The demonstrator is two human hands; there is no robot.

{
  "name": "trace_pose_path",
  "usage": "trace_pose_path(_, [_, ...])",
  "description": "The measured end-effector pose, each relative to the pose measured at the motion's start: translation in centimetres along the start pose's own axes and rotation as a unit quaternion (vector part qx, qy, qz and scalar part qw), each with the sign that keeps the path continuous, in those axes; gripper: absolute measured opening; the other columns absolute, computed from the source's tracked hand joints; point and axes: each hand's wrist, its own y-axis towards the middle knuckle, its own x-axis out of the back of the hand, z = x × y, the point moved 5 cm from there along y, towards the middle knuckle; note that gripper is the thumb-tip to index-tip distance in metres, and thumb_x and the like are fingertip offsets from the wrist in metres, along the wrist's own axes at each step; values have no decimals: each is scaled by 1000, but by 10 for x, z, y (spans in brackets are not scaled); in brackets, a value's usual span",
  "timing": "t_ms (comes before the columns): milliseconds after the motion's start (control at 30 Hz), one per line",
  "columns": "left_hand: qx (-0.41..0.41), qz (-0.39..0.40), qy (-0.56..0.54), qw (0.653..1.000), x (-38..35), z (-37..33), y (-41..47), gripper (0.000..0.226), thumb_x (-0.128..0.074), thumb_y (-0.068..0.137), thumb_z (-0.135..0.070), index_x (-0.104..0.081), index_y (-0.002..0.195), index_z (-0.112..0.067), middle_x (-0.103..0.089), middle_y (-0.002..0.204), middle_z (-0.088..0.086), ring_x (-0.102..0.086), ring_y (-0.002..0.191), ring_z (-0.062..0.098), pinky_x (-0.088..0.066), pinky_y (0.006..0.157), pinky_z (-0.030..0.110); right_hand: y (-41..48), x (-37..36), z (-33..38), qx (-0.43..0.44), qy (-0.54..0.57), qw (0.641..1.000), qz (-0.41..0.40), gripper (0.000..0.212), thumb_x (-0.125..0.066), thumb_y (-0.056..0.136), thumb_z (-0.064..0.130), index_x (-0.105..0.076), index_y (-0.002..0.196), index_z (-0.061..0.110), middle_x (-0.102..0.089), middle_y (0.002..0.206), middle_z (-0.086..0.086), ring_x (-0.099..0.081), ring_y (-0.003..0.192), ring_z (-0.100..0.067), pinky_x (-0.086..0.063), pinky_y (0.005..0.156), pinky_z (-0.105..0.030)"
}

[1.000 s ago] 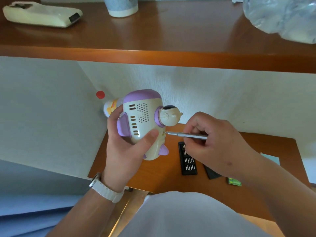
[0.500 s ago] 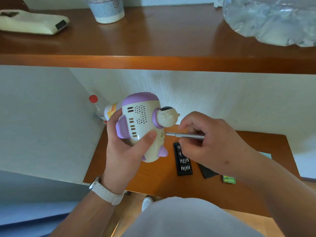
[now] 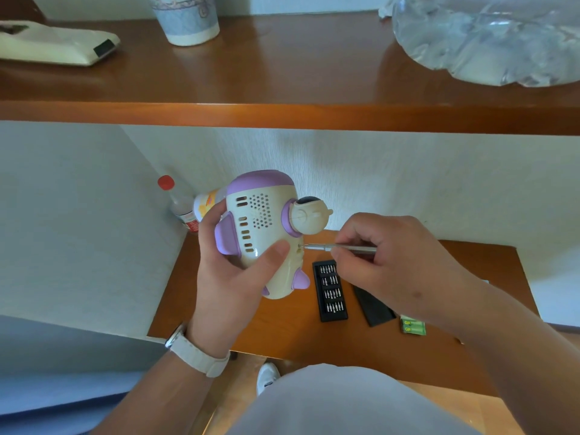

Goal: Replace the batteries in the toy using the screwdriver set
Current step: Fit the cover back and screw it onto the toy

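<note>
Cream-and-purple toy [image 3: 263, 233] gripped in left hand [image 3: 232, 277] above table [image 3: 251, 324], right hand [image 3: 392, 268] pinching screwdriver [image 3: 339, 247], tip at the toy's side, bit tray [image 3: 331, 290], black lid [image 3: 373, 306], green batteries [image 3: 412, 327] beneath (lid partly behind the right hand), bottle [image 3: 179, 205] half hidden behind toy, tip's seating indistinct.

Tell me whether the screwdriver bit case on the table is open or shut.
Open. The bit case shows four uncovered rows of bits; a black piece, likely its cover, lies beside it.
</note>
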Motion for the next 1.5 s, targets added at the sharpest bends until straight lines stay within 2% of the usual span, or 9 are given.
trace_pose_path(200, [4, 0, -7, 1000, -4, 1, -4, 66, -84, 66, -46, -46, 119, -61, -66, 117, -13, -68, 111, 18, -64, 67, 40, -5, 2, 2, 37, 38, 999, -9, 11, -60, 81, 33, -56, 91, 34, -63, 74, 15, -59, 64, -9, -45, 59, -15])
trace_pose_path(367, [12, -2, -5, 1000, -8, 0, -8, 68, -83, 66, -46, -45, 122, -57, -66, 118, -11, -68, 111, 21, -64, 66, 45, -9, 4, -2, 27, 17, 999, 4, 19, -64, 84, 18, -55, 82, 34, -61, 79, 24, -59, 68, -4, -43, 57, -10])
trace_pose_path(500, [12, -2, -6, 1000, -11, -1, -11, 70, -83, 67, -46, -43, 124, -55, -65, 117, -13, -68, 110, 19, -64, 63, 42, -12, 7, -3, 25, 17, 1000, -2, 2, -57, 80, 34, -57, 82, 33, -62, 82, 23, -60, 68, -4, -43, 55, -10])
trace_pose_path(767, [14, -8, -9, 1000, -14, -2, -16, 71, -83, 68, -44, -44, 127, -50, -65, 118, -11, -68, 110, 19, -64, 65, 46, -14, 7, -10, 23, 14, 1000, 4, 31, -43, 78, 62, -58, 85, 36, -64, 85, 26, -63, 79, -7, -49, 54, -14])
trace_pose_path(933, [15, -7, -8, 1000, -15, -2, -16, 72, -82, 68, -45, -42, 128, -49, -65, 117, -14, -68, 110, 18, -64, 66, 43, -15, 7, -5, 46, 35, 998, 7, 9, -57, 80, 41, -53, 86, 38, -62, 77, 23, -59, 67, -5, -45, 61, -11])
trace_pose_path(1100, [16, -1, -6, 1000, -15, -3, -16, 72, -82, 68, -46, -42, 128, -49, -66, 115, -15, -69, 109, 18, -64, 63, 41, -16, 8, -5, 44, 2, 999, 5, 15, -64, 84, 22, -55, 83, 34, -62, 80, 23, -60, 69, -5, -44, 58, -9])
trace_pose_path(1233, [13, -1, -6, 1000, -13, -2, -14, 71, -82, 67, -47, -42, 126, -52, -65, 115, -15, -69, 110, 18, -64, 63, 39, -14, 7, -6, 27, 5, 1000, -3, 4, -58, 83, 36, -58, 82, 33, -63, 76, 22, -59, 62, -5, -43, 52, -11])
trace_pose_path(1400, [1, -4, -2, 1000, -9, -1, -10, 65, -82, 66, -50, -44, 117, -63, -65, 115, -16, -68, 111, 16, -63, 63, 35, -10, 4, -8, 12, -15, 1000, -7, 32, -44, 82, 59, -61, 84, 32, -66, 71, 11, -63, 63, -14, -49, 50, -27])
trace_pose_path(1500, [-1, 1, -6, 1000, -6, 1, -8, 63, -82, 67, -48, -46, 115, -65, -65, 116, -15, -68, 111, 17, -64, 64, 37, -8, 2, -7, 14, -3, 1000, -8, 30, -46, 83, 59, -62, 87, 34, -65, 71, 13, -62, 60, -12, -48, 49, -25])
